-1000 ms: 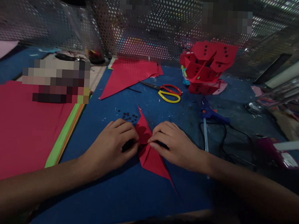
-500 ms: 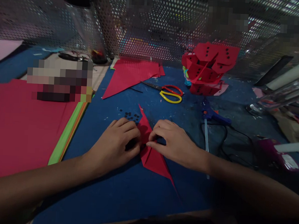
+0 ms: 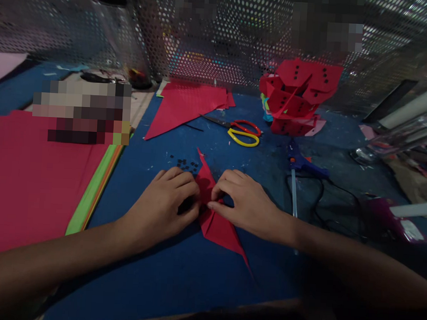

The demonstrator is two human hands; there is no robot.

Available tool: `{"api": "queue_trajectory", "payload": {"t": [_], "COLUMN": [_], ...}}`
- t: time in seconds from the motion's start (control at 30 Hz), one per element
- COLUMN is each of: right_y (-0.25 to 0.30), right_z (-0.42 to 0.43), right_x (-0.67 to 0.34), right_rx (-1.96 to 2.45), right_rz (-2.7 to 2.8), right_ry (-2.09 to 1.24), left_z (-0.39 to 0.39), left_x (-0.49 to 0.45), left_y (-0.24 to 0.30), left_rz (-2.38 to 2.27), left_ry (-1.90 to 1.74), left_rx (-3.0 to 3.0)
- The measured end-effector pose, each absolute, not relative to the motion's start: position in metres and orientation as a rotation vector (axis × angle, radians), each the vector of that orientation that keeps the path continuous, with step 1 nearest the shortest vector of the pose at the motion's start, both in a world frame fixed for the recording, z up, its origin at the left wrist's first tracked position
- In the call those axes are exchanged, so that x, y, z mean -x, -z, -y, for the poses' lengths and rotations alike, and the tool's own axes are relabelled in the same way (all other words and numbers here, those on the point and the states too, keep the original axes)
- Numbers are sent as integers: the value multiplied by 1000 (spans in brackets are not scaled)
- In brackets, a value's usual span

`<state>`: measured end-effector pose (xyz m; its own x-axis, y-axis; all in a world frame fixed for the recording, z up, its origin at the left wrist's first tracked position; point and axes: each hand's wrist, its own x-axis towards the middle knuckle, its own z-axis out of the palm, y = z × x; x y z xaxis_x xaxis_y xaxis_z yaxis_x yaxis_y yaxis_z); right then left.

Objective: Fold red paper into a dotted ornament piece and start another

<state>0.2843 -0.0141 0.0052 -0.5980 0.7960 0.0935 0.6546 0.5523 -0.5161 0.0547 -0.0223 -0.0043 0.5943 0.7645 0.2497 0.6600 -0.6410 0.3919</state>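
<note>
Folded red paper (image 3: 222,229) lies on the blue table (image 3: 139,280), between the two hands and touching both. It runs at a slant: one thin point extends away past the fingers, the other toward the wearer, below the right hand.

Left hand (image 3: 164,200): fingers curled, thumb drawn in close, tips at the paper's left edge. Right hand (image 3: 249,200): narrow — thumb and forefinger bent nearly together over the paper's middle. Light is dim and the fingertips partly hidden; I cannot tell whether either hand pinches the paper or only presses it.

Nearby: small black squares (image 3: 186,168) scattered just beyond the left hand. Scissors (image 3: 229,126) lie farther off, yellow and red handles to the right. Blue glue gun (image 3: 297,162) beyond the right forearm — clear stick pointing toward the wearer. Coloured sheets (image 3: 36,184) stacked at far left, red on top.
</note>
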Motion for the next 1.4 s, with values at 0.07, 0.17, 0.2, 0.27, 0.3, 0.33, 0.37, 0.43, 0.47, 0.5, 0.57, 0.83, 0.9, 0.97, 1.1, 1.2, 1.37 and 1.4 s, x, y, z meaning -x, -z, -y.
{"api": "queue_trajectory", "payload": {"t": [0.07,0.17,0.2,0.27,0.3,0.33,0.37,0.43,0.47,0.5,0.57,0.83,0.9,0.97,1.1,1.2,1.37,1.4], "right_y": [-5,-5,-5,-5,-4,-4,-3,-2,-1,-1,-1,-2,-3,-2,-2,-2,-2,-2], "right_z": [15,15,15,15,15,15,15,16,16,16,17,18,18,19,19,18,18,18], "right_x": [-284,-283,-282,-281,-281,-281,-280,-280,-280,-280,-279,-275,-274,-274,-273,-273,-273,-273], "right_rx": [1201,1208,1211,1217,1219,1220,1221,1225,1228,1231,1238,1273,1278,1285,1297,1295,1304,1307], "right_rz": [2471,2463,2460,2456,2455,2453,2452,2452,2451,2452,2450,2444,2440,2438,2440,2448,2473,2477], "right_ry": [-628,-625,-622,-614,-611,-608,-606,-601,-597,-594,-587,-543,-534,-530,-522,-518,-492,-480], "left_z": [22,22,22,22,22,22,22,23,23,23,23,22,22,22,21,22,23,23], "left_x": [-55,-55,-54,-54,-54,-53,-53,-53,-53,-53,-53,-54,-54,-55,-57,-57,-56,-56], "left_y": [4,5,5,5,5,5,5,5,5,4,4,4,4,4,4,4,3,3], "left_rz": [-1175,-1175,-1172,-1166,-1162,-1160,-1160,-1165,-1167,-1169,-1169,-1179,-1186,-1197,-1202,-1204,-1197,-1191], "left_ry": [-588,-586,-584,-584,-586,-584,-583,-580,-579,-580,-582,-587,-582,-570,-569,-574,-588,-592], "left_rx": [-2566,-2559,-2559,-2559,-2557,-2554,-2552,-2546,-2543,-2541,-2539,-2554,-2558,-2566,-2592,-2620,-2678,-2688]}}
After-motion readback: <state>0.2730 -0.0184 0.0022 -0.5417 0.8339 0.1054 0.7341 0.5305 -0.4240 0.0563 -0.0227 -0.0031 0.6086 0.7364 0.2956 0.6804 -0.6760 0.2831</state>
